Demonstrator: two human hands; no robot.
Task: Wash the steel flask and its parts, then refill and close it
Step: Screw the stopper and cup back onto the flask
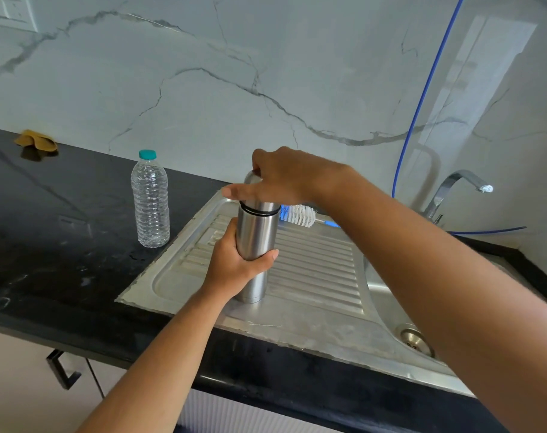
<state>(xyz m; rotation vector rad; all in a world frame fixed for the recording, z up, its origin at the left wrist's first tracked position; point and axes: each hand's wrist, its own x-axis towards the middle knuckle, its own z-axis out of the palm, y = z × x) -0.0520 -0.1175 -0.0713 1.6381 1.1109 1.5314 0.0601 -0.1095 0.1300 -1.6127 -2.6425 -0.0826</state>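
A steel flask (pixel 256 235) stands upright on the ribbed draining board (pixel 316 270) of the sink. My left hand (pixel 234 264) grips the flask's body around the middle. My right hand (pixel 278 179) sits over the steel cap (pixel 251 179) on top, fingers curled round it, with one finger pointing out to the left. Two black rings show just below the cap.
A clear plastic water bottle (pixel 150 200) with a teal cap stands on the black counter left of the sink. A white and blue bottle brush (pixel 300 215) lies behind the flask. The tap (pixel 459 187), the sink drain (pixel 417 340) and a blue hose (pixel 422 98) are at the right. A brown cloth (pixel 36 140) lies far left.
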